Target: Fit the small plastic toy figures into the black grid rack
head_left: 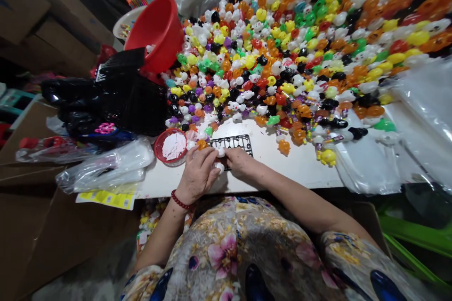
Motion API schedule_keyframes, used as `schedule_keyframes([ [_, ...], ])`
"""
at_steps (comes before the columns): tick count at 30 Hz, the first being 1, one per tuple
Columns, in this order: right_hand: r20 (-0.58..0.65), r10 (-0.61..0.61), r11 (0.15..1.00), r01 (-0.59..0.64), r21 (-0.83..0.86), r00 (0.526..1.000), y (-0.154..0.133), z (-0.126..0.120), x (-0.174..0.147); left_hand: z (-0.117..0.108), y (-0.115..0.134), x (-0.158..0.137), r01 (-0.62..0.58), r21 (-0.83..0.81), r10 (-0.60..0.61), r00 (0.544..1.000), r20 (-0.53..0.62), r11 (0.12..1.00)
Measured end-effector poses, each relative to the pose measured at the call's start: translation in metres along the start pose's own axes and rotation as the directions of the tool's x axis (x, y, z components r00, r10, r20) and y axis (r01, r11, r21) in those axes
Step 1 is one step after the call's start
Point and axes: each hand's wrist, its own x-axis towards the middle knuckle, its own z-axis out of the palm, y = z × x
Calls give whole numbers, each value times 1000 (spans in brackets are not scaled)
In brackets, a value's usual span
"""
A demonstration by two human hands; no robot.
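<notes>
Both hands meet at the near part of the white table. My left hand (198,170), a red bead bracelet at its wrist, has its fingers closed around small white plastic pieces; one white piece (220,151) shows at its fingertips and another white piece (219,167) below. Close by, my right hand (240,162) is curled, its fingertips at the white pieces and over a black plastic grid (243,140) lying on the table. What the right fingers pinch is hidden. Beyond the left hand sits an orange piece (202,144).
A red basket (155,146) with whitish paper pieces stands left of my hands. A large heap of colourful plastic figures (282,47) covers the table's back. Left are a red tub (151,33), black bags (130,89) and clear bags (116,164); more clear bags (367,164) lie right.
</notes>
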Motion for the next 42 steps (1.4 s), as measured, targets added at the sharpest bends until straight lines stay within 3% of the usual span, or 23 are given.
schedule_keyframes([
  [3, 9, -45, 995, 45, -84, 999, 0, 2, 3, -3, 1, 0, 8, 27, -8, 1000, 2, 1000],
  [7, 32, -50, 993, 53, -109, 998, 0, 4, 3, -8, 7, 9, -43, 115, 32, 995, 90, 992],
  [11, 52, -47, 998, 49, -42, 998, 3, -3, 1, -9, 11, 18, -71, 135, 53, 990, 134, 988],
  [13, -14, -65, 998, 65, -25, 998, 4, -12, 6, -7, 9, 18, -60, 145, 43, 992, 117, 988],
  [15, -132, -72, 992, 58, -109, 989, 4, -25, 16, -6, 7, 16, -57, 144, 43, 994, 99, 988],
  [18, -273, -45, 944, -49, -327, 961, 3, -45, 42, -6, 5, 13, -67, 134, 55, 994, 90, 989],
  [21, -283, -7, 865, -136, -482, 959, 3, -57, 68, -6, 4, 12, -67, 124, 56, 994, 94, 990],
  [25, -249, -7, 813, -139, -565, 968, 3, -55, 88, -7, 2, 13, -50, 102, 38, 993, 115, 994],
  [30, -262, -50, 832, -105, -545, 964, 2, -49, 84, -7, 1, 12, -57, 97, 46, 993, 110, 994],
  [35, -339, -103, 899, -58, -433, 935, 2, -57, 49, -11, 3, 13, -67, 102, 54, 991, 121, 993],
  [40, -457, -221, 971, 151, -187, 862, 8, -67, 9, -15, -2, 14, -32, 81, 23, 993, 114, 996],
  [42, -450, -245, 969, 210, -126, 859, 8, -68, 1, -16, -5, 16, -27, 58, 20, 992, 123, 998],
])
